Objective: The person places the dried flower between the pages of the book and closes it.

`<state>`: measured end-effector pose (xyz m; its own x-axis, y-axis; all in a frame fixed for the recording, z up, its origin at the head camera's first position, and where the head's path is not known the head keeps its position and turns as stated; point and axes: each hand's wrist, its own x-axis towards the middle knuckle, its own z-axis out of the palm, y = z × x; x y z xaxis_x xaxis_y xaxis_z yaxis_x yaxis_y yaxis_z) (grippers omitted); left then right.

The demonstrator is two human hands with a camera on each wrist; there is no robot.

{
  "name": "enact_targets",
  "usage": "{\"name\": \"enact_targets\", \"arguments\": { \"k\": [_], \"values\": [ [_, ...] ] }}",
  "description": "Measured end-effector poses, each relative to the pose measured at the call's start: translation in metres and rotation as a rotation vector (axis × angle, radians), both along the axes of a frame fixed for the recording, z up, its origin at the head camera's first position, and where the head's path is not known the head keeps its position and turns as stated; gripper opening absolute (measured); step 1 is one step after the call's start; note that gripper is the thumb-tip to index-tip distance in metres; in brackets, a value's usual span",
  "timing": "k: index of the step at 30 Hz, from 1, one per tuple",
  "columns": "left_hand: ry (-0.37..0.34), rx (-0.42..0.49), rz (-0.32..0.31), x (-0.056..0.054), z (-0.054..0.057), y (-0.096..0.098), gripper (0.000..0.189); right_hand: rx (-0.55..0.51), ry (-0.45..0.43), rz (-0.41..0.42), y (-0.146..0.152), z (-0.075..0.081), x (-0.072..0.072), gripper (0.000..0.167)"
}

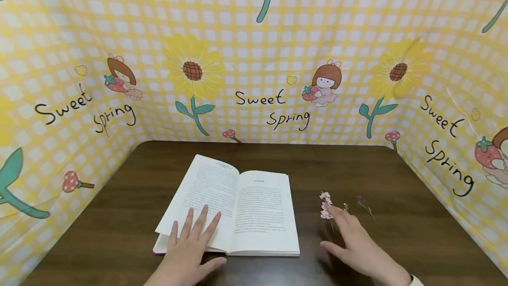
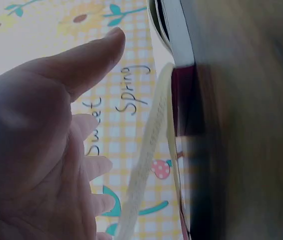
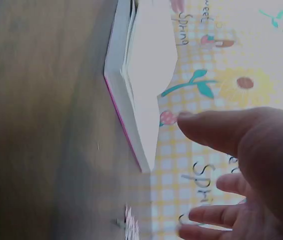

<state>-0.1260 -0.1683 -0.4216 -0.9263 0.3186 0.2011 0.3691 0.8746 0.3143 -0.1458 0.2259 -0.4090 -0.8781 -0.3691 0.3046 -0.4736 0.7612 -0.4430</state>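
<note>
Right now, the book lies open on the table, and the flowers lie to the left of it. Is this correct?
Not quite: the flowers lie to the right of the book, as the head view shows. The book does lie open on the table.

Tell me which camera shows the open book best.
The head view, looking down on the open book, with print visible. The left wrist view catches only part, near edge-on; the right wrist view shows its edges, print washed out.

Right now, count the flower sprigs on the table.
3: a pink sprig right of the book, a purple sprig farthest right, and a small yellowish sprig between them; the right hand may hide more.
</note>
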Motion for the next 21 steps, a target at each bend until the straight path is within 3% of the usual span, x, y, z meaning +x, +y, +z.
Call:
{"name": "enact_targets", "arguments": {
  "k": [6,12,17,21],
  "values": [
    [0.062,-0.003,0.051,-0.002,-0.001,-0.008,0.064,-0.156,-0.253,0.008,0.018,0.005,-0.027,0.072],
    [0.102,-0.055,0.096,-0.005,-0.001,-0.014,0.055,-0.256,-0.451,-0.028,0.03,-0.009,-0.047,0.044],
    [0.119,-0.072,0.09,-0.007,-0.001,-0.015,0.053,-0.279,-0.502,-0.106,0.03,-0.017,-0.056,0.021],
    [0.05,-0.068,0.088,-0.009,-0.001,-0.016,0.054,-0.237,-0.503,-0.148,0.026,-0.016,-0.059,0.02]
  ]
}}
